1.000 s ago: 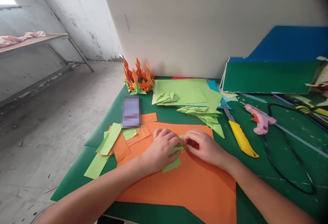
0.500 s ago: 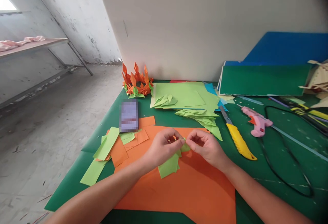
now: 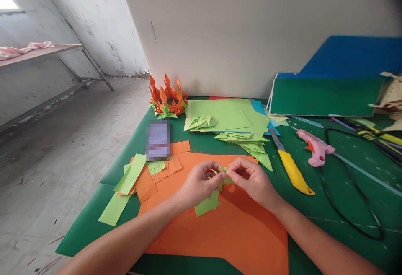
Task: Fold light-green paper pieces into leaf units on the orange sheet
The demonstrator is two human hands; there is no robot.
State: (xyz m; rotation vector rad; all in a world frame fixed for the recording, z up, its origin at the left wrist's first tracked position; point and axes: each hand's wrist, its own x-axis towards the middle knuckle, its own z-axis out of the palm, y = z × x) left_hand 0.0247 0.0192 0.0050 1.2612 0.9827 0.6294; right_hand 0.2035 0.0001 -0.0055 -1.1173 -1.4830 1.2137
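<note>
Between my fingertips is a small green paper piece (image 3: 228, 178), partly hidden by the fingers. My left hand (image 3: 205, 181) pinches its left side, and my right hand (image 3: 249, 179) pinches it from the right, the two hands nearly touching. Below them a large orange paper sheet (image 3: 220, 237) covers the front of the table. Some loose green paper (image 3: 207, 205) lies on that sheet, just under my left hand. Green and orange paper strips (image 3: 133, 174) overlap at the left.
An orange folded-paper crown (image 3: 168, 97) stands at the back left, behind a blurred purple box-shaped item (image 3: 158, 140). Green sheets (image 3: 220, 113) and folded green pieces (image 3: 245, 141) lie at the back. On the right are a yellow utility knife (image 3: 293, 172) and a pink glue gun (image 3: 315, 147) with its black cord.
My fingers have shifted slightly on the green paper piece, and a bit more of it shows above the fingertips. Everything else lies as before, with the view tilted a little.
</note>
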